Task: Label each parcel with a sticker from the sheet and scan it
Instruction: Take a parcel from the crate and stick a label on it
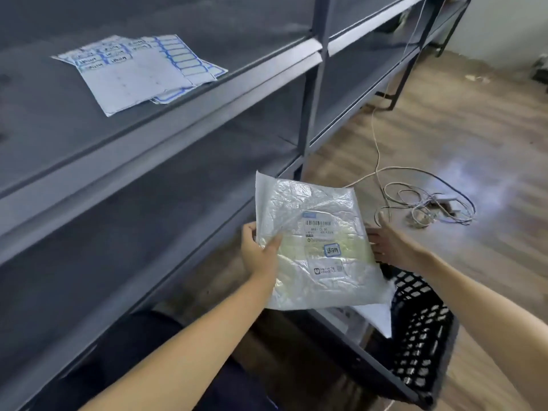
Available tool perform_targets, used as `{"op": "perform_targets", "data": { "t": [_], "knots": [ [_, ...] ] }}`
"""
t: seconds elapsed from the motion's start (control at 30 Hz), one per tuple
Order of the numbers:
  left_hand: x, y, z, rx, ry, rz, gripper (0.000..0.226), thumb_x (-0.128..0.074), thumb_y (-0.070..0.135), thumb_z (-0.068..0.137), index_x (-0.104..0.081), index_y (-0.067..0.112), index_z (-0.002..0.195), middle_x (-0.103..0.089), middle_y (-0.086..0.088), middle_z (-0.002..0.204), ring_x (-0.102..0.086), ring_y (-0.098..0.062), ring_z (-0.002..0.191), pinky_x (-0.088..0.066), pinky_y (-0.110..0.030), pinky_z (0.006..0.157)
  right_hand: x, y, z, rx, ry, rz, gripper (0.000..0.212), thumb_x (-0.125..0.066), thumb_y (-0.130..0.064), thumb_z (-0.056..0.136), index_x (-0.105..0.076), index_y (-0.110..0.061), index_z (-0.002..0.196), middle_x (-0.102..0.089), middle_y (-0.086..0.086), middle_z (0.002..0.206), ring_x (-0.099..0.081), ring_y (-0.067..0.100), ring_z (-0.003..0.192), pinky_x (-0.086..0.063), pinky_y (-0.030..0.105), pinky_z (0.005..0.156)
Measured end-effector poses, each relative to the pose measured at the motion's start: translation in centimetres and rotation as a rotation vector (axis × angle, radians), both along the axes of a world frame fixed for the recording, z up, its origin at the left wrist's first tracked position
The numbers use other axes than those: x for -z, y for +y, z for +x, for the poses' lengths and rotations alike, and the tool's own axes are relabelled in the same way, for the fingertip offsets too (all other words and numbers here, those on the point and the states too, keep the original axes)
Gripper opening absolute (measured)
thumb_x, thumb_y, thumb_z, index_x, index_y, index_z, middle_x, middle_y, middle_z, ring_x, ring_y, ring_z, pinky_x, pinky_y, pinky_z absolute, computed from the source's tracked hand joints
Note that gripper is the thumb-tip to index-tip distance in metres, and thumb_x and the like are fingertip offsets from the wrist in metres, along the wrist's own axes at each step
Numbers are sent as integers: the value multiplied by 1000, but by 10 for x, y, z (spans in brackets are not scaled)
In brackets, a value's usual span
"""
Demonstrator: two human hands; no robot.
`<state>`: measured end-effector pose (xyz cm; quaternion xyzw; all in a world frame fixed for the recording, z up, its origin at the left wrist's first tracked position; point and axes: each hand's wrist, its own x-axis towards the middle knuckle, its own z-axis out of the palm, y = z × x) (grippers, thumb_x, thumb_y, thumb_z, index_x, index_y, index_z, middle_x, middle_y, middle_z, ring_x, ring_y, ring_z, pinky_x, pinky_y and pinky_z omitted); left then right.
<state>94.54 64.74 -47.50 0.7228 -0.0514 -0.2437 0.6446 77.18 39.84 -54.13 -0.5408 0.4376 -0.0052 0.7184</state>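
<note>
- I see my left hand point(258, 253) gripping the left edge of a clear plastic parcel point(317, 250), thumb on top.
- A blue-bordered sticker point(331, 250) sits on the parcel below its barcode label point(318, 223).
- My right hand point(388, 243) is at the parcel's right edge, above a black basket point(421, 330).
- Sticker sheets point(139, 69) lie on the grey shelf point(207, 93).

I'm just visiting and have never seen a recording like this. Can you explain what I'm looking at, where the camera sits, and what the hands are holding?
There is no machine here: a person works with two bare hands, and the one picture comes from a camera worn on their head, looking forward and down. The left hand has its thumb over the left edge of a clear plastic parcel; the right hand is at the parcel's right edge, its grip partly hidden. The parcel bears a barcode label and a small blue-bordered sticker. It is held above a black lattice basket. On the dark shelf lie the sticker sheets. Loose cables lie on the wooden floor.
</note>
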Motion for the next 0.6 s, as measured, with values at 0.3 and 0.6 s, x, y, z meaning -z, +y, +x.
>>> {"op": "perform_targets", "data": {
  "t": [0.3, 0.6],
  "knots": [
    [64, 3, -9, 92, 142, 75, 32, -73, 25, 83, -46, 25, 101, -64, 1, 102, -65, -20, 93, -54, -39, 83, 32, 4, 10, 11, 40, -30, 55, -75, -16, 67, -52, -13, 117, -66, 14, 98, -68, 23, 69, -57, 33, 54],
    [98, 30, 22, 348, -160, 497, 50, -60, 33, 92, -41, 26, 137, -45, 5, 143, -42, -18, 131, -31, -25, 95, 30, -78, 3, -115, 265, -386, 47, -66, 7, 81, -49, -9, 122, -64, 13, 80, -65, 16, 52, -53, 22, 45]
  ]
}}
